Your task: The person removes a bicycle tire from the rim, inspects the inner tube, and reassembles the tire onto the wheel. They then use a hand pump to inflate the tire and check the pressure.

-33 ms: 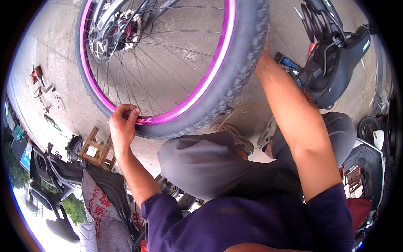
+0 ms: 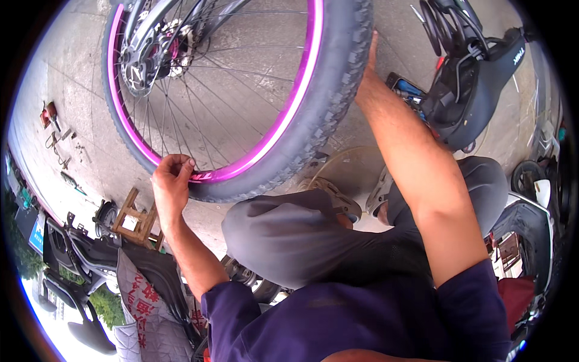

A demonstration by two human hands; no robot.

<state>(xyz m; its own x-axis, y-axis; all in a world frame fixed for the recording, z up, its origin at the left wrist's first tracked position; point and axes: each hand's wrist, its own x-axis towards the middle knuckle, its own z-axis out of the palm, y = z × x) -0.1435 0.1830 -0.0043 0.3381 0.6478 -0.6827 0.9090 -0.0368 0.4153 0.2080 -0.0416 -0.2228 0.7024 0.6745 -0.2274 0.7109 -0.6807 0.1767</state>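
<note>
A bicycle wheel with a glossy purple rim [image 2: 300, 102] and a fat grey-black knobby tyre [image 2: 338, 90] stands in front of my knees. My left hand [image 2: 171, 183] is closed on the rim's near edge, thumb and fingers pinched together where the rim meets the tyre. Against the tyre's outer right side rests my right hand [image 2: 369, 77]. The tyre hides most of its fingers; one stretched finger shows along the tread. Inside the rim are thin black spokes [image 2: 199, 123], a hub with a brake disc [image 2: 180, 45] and grey frame tubes.
On the right lie a black seat-like part [image 2: 476, 96] with a coiled spring and a tray of blue tools [image 2: 410, 89]. A small wooden stool [image 2: 136, 220] stands at left, near a scooter with a quilted cover [image 2: 145, 301]. Red-handled tools [image 2: 49, 114] lie far left.
The wheel sits slightly farther left and my right hand has shifted left with it, showing more of a finger. My left hand keeps its pinch on the rim. The whole view has shifted slightly.
</note>
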